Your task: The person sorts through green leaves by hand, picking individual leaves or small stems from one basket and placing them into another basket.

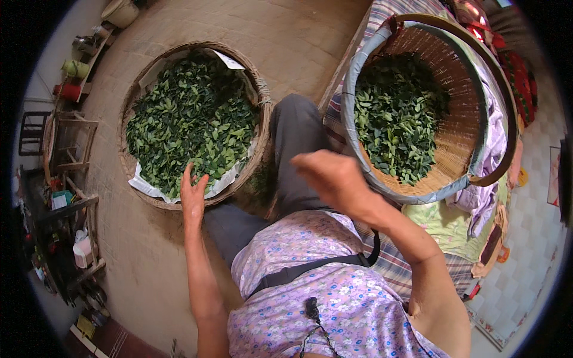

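A round woven basket (264,96) lined with pale sheets stands at the left on the floor, with many green leaves (192,116) in it. My left hand (193,190) is at its near rim, fingers apart over the edge of the leaves, with nothing seen in it. My right hand (333,174) is blurred above my right thigh, between the two baskets; its fingers are curled, and whether they hold anything is hidden. At the right, a deeper wicker basket (461,89) with a cloth-bound rim and an arched handle leans open towards me, holding more green leaves (398,121).
The deep basket rests on a bed with a plaid cover (385,264), beside lilac cloth (490,134) and green cloth (447,223). Wooden stools (76,165) and a dark rack (44,223) line the left side. A bucket (121,13) stands at the upper left.
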Tool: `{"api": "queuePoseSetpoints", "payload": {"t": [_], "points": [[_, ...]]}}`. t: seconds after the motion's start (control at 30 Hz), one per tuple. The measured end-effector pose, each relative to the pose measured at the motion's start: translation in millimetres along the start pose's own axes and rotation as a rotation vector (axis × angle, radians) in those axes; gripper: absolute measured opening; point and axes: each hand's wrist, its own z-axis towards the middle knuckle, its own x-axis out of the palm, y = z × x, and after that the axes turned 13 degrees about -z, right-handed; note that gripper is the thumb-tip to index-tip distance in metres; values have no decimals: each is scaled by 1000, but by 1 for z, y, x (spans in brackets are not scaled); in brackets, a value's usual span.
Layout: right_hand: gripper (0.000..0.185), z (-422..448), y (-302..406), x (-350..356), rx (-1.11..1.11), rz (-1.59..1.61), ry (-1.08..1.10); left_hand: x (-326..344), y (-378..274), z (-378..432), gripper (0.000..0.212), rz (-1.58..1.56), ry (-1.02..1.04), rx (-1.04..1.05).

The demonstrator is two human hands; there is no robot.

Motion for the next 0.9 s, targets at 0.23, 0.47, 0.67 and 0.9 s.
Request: {"api": "queuePoseSetpoints", "payload": {"t": [0.23, 0.47, 0.67, 0.9], "points": [[15, 13, -126, -56, 377, -231, -219, 18, 26, -6, 48, 29, 78, 3], [20, 33, -170, -17, 254, -554, -103, 42, -21, -21, 40, 59, 181, -6], [12, 33, -174, -11, 247, -564, -106, 45, -27, -26, 38, 21, 230, 27], [10, 12, -145, -75, 674, 303, -211, 69, -68, -34, 37, -186, 262, 10]]}}
